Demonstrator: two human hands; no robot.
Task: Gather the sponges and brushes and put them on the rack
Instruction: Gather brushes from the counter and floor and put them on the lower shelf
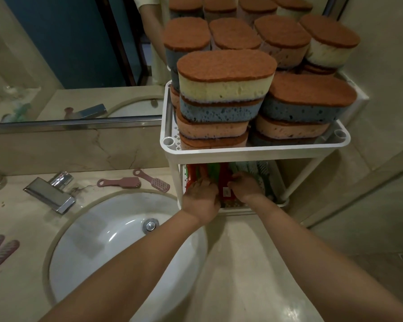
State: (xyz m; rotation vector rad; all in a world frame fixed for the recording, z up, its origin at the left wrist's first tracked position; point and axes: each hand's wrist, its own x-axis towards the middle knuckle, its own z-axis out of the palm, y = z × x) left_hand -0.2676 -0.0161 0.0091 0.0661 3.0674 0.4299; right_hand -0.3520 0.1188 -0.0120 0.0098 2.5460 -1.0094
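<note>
Both hands were inside the lower shelf of the white plastic two-tier rack [254,151], close together but not touching. The left hand [201,196] and right hand [246,185] lay palm-down on a row of red and green plastic brushes [221,175]; whether the fingers gripped or merely pressed could not be told. Oval sponges with brown scouring tops [226,73] were stacked on the upper shelf. Two pink plastic brushes [121,182] lay on the beige counter behind the white basin [107,240], left of the hands and just beside the rack. One lay left-to-right, the other diagonally, both handles pointing away from the rack. The left hand was nearer and probably suited the reach.
</note>
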